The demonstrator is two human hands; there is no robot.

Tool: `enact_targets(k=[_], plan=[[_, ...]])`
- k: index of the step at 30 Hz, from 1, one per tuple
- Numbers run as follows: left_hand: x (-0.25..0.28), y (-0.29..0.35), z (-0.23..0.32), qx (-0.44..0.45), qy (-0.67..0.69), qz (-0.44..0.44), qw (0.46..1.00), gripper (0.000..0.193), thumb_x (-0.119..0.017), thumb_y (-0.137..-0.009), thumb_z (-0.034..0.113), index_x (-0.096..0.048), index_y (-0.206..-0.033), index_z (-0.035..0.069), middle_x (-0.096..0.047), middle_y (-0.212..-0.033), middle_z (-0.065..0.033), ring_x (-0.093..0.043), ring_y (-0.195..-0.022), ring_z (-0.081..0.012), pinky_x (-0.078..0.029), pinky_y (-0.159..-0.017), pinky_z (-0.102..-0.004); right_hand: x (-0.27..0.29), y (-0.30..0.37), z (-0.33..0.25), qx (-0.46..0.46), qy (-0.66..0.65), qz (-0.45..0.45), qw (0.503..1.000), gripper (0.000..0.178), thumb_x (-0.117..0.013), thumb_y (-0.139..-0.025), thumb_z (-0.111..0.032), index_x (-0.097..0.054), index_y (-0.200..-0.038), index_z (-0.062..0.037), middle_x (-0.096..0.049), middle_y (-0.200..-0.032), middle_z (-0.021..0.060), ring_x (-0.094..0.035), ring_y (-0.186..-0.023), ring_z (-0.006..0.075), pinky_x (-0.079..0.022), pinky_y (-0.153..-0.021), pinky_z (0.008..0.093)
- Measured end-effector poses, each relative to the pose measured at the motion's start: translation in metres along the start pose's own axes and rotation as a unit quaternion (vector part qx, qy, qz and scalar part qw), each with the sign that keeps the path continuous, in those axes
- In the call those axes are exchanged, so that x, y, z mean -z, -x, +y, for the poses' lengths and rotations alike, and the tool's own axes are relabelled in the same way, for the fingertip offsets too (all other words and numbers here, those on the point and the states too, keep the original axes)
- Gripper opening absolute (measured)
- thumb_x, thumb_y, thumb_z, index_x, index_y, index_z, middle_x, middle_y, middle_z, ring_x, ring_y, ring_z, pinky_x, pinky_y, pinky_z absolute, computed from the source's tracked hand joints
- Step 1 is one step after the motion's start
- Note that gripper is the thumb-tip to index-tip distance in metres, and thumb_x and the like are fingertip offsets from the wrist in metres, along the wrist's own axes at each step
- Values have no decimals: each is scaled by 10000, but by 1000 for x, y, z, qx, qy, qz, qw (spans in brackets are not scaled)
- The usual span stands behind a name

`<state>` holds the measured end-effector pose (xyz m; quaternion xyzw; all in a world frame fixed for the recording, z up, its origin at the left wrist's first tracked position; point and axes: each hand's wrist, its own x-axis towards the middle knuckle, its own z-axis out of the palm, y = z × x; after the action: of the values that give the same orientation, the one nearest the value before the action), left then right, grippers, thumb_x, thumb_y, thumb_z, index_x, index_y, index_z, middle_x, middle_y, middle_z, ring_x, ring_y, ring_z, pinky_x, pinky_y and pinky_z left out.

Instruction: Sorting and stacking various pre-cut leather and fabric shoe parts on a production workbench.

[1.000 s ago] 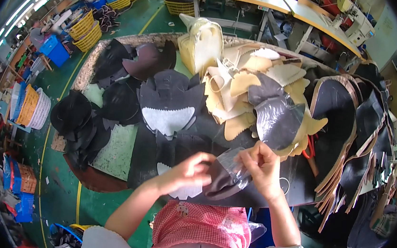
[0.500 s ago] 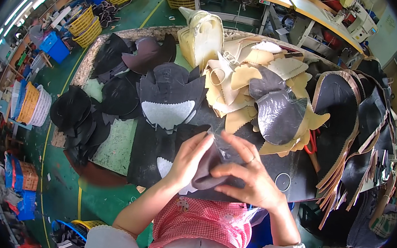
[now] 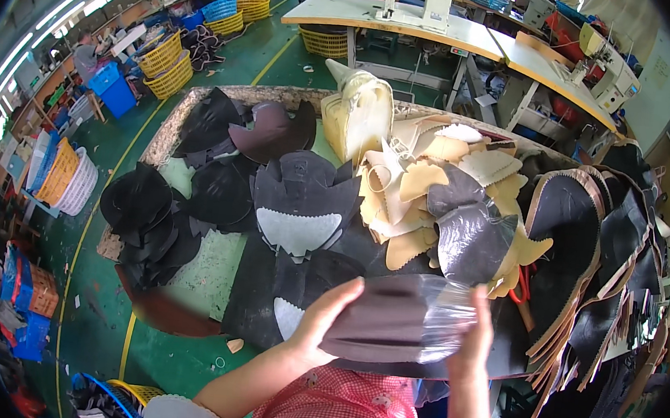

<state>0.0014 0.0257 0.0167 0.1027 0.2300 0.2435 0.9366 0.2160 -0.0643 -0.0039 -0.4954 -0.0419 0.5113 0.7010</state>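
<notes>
Between my hands, above the near edge of the table, is a smooth dark brown leather-like piece (image 3: 379, 318), spread wide. Its right end shines with clear plastic film (image 3: 446, 312). My left hand (image 3: 321, 324) grips the left end, thumb along the upper edge and the other fingers hidden beneath. At the filmed end, my right hand (image 3: 474, 335) has its thumb up and its fingers mostly out of sight behind. Just beyond lie black cut pieces (image 3: 305, 186) with a pale grey zigzag-edged panel (image 3: 298, 231); another such panel is partly covered by my left hand.
Cream and tan scalloped scraps (image 3: 418, 185) heap up beside a cut-open pale plastic jug (image 3: 360, 119). Red-handled scissors (image 3: 522, 287) lie at the right, near long black strips with tan edging (image 3: 567, 223). Black pieces (image 3: 138, 202) stack at the left. Sewing tables (image 3: 401, 23) stand beyond.
The brown piece, folded and bunched between my fingers before, is now opened out flat. My right hand has moved right, to the filmed end. The view has tilted up slightly.
</notes>
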Motion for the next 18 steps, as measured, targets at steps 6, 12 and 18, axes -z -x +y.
enact_targets(k=[6, 12, 18], plan=[[28, 23, 22, 6, -31, 76, 997, 397, -583, -988, 373, -642, -1150, 14, -689, -1101, -129, -672, -1000, -230, -525, -930, -404, 149, 48, -30, -216, 290, -296, 884, 230, -720, -873, -150, -729, -1020, 27, -707, -917, 46, -617, -809, 105, -498, -758, 264], [24, 44, 44, -119, -205, 19, 971, 317, -483, -1051, 259, -596, -1216, 13, -662, -1076, -44, -634, -921, -104, -506, -823, -261, 83, 90, -49, -93, 599, -348, 715, 277, -657, -936, -143, -697, -1211, -133, -725, -1120, 86, -700, -993, 254, -537, -905, 322], [8, 41, 4, -225, -717, -222, 621, 406, -631, -964, 309, -546, -1241, 24, -569, -1235, -152, -559, -1170, -324, -289, -1135, -486, -11, 35, 30, -355, -50, -305, 882, 917, -339, -930, -753, -351, -1499, -34, -448, -1482, 204, -482, -1336, 336, -340, -1146, 493]])
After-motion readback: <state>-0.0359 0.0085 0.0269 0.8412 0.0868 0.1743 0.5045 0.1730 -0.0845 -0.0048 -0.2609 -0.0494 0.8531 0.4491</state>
